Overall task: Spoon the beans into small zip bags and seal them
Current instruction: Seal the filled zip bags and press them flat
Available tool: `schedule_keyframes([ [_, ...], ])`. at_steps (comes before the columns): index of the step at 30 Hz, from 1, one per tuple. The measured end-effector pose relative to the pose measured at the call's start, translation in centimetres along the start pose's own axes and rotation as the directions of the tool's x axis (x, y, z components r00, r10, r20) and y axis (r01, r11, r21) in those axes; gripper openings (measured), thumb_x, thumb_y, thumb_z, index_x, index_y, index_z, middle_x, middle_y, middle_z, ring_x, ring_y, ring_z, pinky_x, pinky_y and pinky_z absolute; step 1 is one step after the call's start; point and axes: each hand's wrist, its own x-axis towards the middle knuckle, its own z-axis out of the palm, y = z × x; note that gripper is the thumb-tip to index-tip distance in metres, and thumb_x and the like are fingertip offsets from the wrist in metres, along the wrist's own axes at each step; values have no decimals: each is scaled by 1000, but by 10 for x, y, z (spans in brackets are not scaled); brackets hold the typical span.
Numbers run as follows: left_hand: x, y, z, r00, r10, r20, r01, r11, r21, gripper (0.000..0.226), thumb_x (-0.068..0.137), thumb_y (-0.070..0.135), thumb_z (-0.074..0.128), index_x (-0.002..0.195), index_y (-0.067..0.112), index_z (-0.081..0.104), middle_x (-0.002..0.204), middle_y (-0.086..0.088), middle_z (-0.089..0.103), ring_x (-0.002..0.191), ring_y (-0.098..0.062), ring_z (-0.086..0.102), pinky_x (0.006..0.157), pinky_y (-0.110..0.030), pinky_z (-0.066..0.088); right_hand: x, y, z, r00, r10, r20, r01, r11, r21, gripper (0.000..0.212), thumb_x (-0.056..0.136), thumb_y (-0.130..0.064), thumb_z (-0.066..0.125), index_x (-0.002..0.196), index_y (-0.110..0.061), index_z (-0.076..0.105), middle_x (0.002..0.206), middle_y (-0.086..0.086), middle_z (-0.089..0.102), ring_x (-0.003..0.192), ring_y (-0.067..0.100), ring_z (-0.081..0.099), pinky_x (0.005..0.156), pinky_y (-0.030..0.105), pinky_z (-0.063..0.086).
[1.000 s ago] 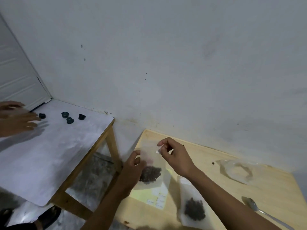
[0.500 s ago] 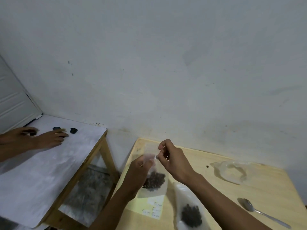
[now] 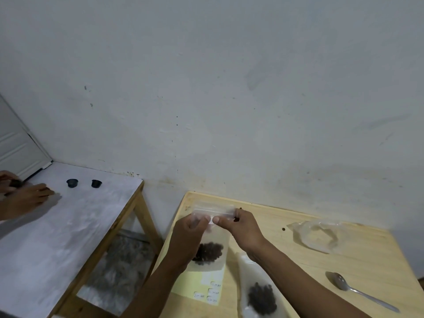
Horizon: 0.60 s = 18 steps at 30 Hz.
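Two hands hold one small zip bag [image 3: 212,235] upright above the left part of the wooden bench [image 3: 296,267]. The left hand [image 3: 187,239] and the right hand [image 3: 241,228] each pinch the bag's top strip, thumb tips nearly touching at its middle; the fingers [image 3: 199,220] are curled onto the strip. Dark beans [image 3: 208,250] sit in the lower part of this bag, partly hidden behind the left hand.

Surroundings on the bench: a pale yellow sheet of small labels [image 3: 202,288] lies near the front edge, below the held bag. A second bag with beans [image 3: 261,297] lies flat just right of it, under the right forearm. A crumpled clear plastic bag [image 3: 319,237] lies to the far right, well apart from the hands. A metal spoon [image 3: 358,292] rests near the right front — bowl toward the hands, handle pointing to the right edge. One loose bean [image 3: 283,229] lies between the right hand and the crumpled bag.

Bare bench surface shows between the spoon and the crumpled bag. The wall [image 3: 229,88] runs directly behind the bench's far edge.

To the left, across a gap, stands a separate bench with a white top [image 3: 68,226]. It carries two small dark cups [image 3: 72,183] — and another person's hands [image 3: 27,198] at the left edge.
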Motion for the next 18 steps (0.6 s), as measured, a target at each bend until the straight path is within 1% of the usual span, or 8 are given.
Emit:
schedule_keyframes([
  [2, 1, -3, 1, 1000, -6, 22, 6, 1000, 4, 22, 93, 25, 60, 78, 13, 71, 72, -2, 73, 70, -13, 68, 69, -26, 51, -1, 1, -2, 999, 40, 13, -41, 994, 100, 24, 76, -21, 82, 90, -4, 74, 93, 10, 76, 87, 20, 72, 82, 30, 55],
  [4, 3, -6, 3, 999, -24, 42, 24, 1000, 1, 20, 93, 25, 61, 80, 14, 72, 73, -1, 73, 70, -11, 68, 70, -24, 50, -2, 3, -3, 999, 53, 12, -54, 989, 134, 23, 77, -17, 82, 89, 0, 73, 91, 12, 76, 81, 15, 71, 77, 26, 55],
  [7, 8, -13, 9, 995, -83, 51, 84, 996, -26, 21, 92, 26, 62, 81, 12, 72, 71, -1, 73, 67, -10, 68, 68, -22, 49, 2, 9, -5, 991, 122, 58, -130, 979, 159, 18, 79, -19, 80, 83, -5, 70, 79, 1, 72, 71, 5, 67, 69, 20, 51],
  [10, 20, -23, 15, 986, -169, 13, 169, 982, -85, 32, 94, 28, 60, 79, 1, 67, 62, -2, 64, 55, -6, 60, 55, -16, 45, 6, 25, -11, 971, 210, 117, -226, 962, 155, 22, 81, -23, 78, 90, -10, 64, 83, 2, 65, 78, 16, 64, 74, 31, 49],
  [13, 40, -35, 18, 968, -248, 22, 248, 954, -166, 29, 93, 26, 60, 77, 2, 63, 69, -7, 58, 66, -20, 55, 62, -28, 45, 9, 47, -17, 952, 261, 160, -280, 954, 109, 20, 86, -10, 71, 105, -9, 66, 80, 3, 63, 79, 21, 63, 73, 37, 48],
  [15, 53, -47, 23, 957, -286, 51, 291, 938, -189, 23, 90, 28, 64, 90, 6, 63, 84, -7, 66, 79, -24, 62, 69, -33, 50, 13, 56, -21, 951, 282, 130, -298, 946, 128, 20, 86, -5, 70, 105, -7, 66, 80, 4, 61, 79, 22, 63, 72, 37, 49],
  [17, 63, -63, 28, 935, -345, 84, 354, 926, -132, 32, 87, 31, 68, 111, 12, 58, 101, -8, 68, 90, -25, 66, 75, -36, 54, 21, 60, -24, 942, 321, 94, -334, 923, 191, 21, 86, -1, 69, 106, -5, 64, 84, 9, 62, 77, 25, 64, 69, 37, 51],
  [18, 66, -70, 31, 924, -369, 99, 377, 923, -76, 37, 86, 28, 70, 117, 15, 54, 103, -9, 67, 88, -23, 66, 73, -35, 54, 26, 62, -25, 937, 344, 69, -350, 911, 218, 23, 86, 1, 68, 107, -6, 63, 85, 12, 62, 76, 27, 63, 68, 37, 51],
])
